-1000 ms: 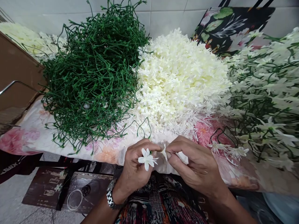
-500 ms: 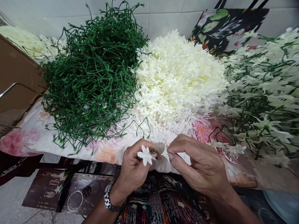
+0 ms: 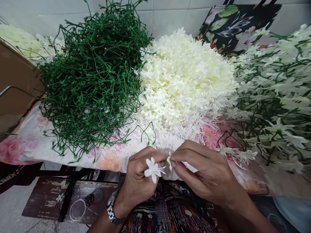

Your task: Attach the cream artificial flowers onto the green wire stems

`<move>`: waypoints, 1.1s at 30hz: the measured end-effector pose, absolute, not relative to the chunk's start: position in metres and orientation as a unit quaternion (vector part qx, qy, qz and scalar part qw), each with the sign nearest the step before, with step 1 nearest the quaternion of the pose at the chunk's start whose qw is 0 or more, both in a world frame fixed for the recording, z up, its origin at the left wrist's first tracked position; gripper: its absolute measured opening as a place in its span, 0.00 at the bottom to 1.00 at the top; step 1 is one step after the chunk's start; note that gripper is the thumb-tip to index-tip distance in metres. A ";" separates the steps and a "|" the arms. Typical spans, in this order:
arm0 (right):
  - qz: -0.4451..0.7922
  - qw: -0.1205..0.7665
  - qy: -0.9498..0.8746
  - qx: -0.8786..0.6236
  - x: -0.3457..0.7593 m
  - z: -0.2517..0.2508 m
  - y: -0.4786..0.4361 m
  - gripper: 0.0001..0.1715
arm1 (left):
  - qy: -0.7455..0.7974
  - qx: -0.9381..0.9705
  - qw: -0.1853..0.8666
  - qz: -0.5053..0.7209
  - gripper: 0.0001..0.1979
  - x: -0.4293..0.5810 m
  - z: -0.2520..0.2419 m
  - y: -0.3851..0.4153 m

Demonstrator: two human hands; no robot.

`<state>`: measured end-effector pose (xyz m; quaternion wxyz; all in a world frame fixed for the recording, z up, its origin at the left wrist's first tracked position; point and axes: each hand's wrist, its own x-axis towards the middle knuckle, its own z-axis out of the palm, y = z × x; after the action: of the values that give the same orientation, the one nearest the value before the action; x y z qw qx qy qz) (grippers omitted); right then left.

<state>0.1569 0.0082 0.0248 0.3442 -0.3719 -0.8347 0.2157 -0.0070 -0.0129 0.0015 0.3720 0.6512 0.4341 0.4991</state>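
My left hand (image 3: 143, 173) is closed round a green stem, and a white flower (image 3: 153, 170) sticks out in front of its fingers. A second white blossom (image 3: 169, 160) is pinched between the thumb and fingertips of my right hand (image 3: 204, 170); it touches the green stem tip at my left fingertips. Beyond my hands, a tangled heap of green stems (image 3: 97, 74) lies on the left of the floral cloth (image 3: 111, 160). Beside it is a pile of loose cream-white blossoms (image 3: 184, 77). White flowers on green stems (image 3: 279, 97) are heaped at the right.
A brown cardboard box (image 3: 17, 77) stands at the left edge, with more pale blossoms (image 3: 21, 40) behind it. A black floral bag (image 3: 238, 27) leans on the tiled wall (image 3: 167, 19). Below the cloth at left lies a clear ring (image 3: 77, 209).
My right hand has brought its blossom left against the green stem tip in my left hand, closing the small gap. The flower at my left hand has turned and dropped slightly.
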 end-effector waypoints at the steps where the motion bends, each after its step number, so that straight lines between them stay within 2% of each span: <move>1: 0.213 0.338 -0.839 -0.369 0.157 0.024 0.008 0.08 | 0.432 0.656 0.372 0.495 0.08 -0.007 0.000 -0.013; 6: 0.219 0.317 -0.845 -0.370 0.157 0.015 0.010 0.08 | 0.437 0.657 0.378 0.484 0.08 -0.009 -0.009 -0.012; 18: 0.255 0.333 -0.838 -0.349 0.156 -0.004 0.015 0.08 | 0.444 0.650 0.384 0.482 0.10 -0.007 -0.014 -0.006; 33: 0.252 0.304 -0.851 -0.346 0.158 -0.006 0.014 0.08 | 0.444 0.673 0.388 0.446 0.10 -0.007 -0.012 -0.002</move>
<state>0.1584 0.0144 -0.0058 0.3043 -0.3458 -0.8511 0.2517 -0.0073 -0.0019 -0.0117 0.3878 0.6733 0.4445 0.4457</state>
